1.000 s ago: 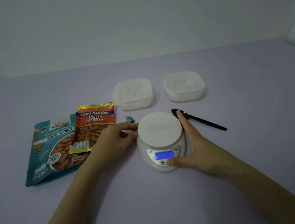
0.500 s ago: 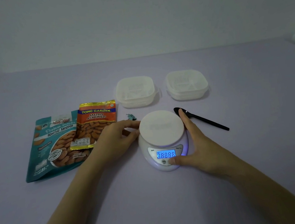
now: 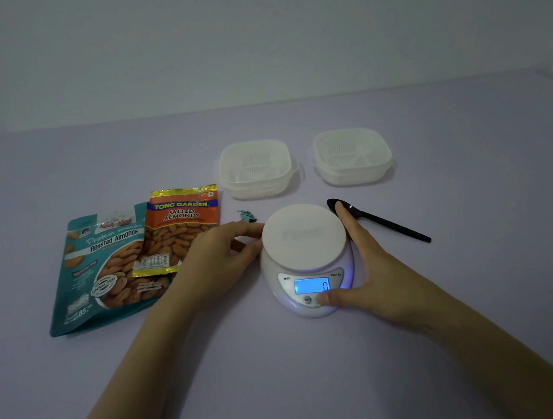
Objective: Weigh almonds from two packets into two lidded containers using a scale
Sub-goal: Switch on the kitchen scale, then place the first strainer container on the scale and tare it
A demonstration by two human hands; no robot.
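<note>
1. Head view, the only one: looks down at a pale table (image 3: pixel 486 306) in dim light.
2. Centre: small white scale (image 3: pixel 304 237), round platform bare, blue-lit display (image 3: pixel 311 285) reading 0.
3. L hand (image 3: pixel 219 260) rests against the scale's left side. Fingers loosely bent, tips touching the body under the platform rim; not wrapped round it, holding nothing.
4. R hand (image 3: pixel 368 274) cups the scale's right side, fingers straight along it. Thumb (image 3: pixel 328 298) presses a front button just below the display; nothing gripped.
5. Left of the scale: teal packet (image 3: pixel 103 273) of roasted almonds, lying flat, w/ a smaller orange packet (image 3: pixel 180 227) of salted almonds overlapping its upper right corner. L hand covers the orange packet's lower right corner. Can't tell if either is opened.
6. Beyond the scale, past both hands' fingertips: L container (image 3: pixel 256 168) and R container (image 3: pixel 351 154), translucent, lids on, side by side but apart.
7. Black spoon (image 3: pixel 387 224) lies right of the platform, its bowl just behind R hand's fingertips.
8. Tiny teal scrap (image 3: pixel 246 215) btwn orange packet and scale.
9. Handling, as a guess: containers prob. light, stiff, slightly slick; take by opposite side walls, lift lids at the rim. Packets soft, crinkly, contents shift; hold near the top edge. The scale looks light enough to slide, so bracing makes sense.
</note>
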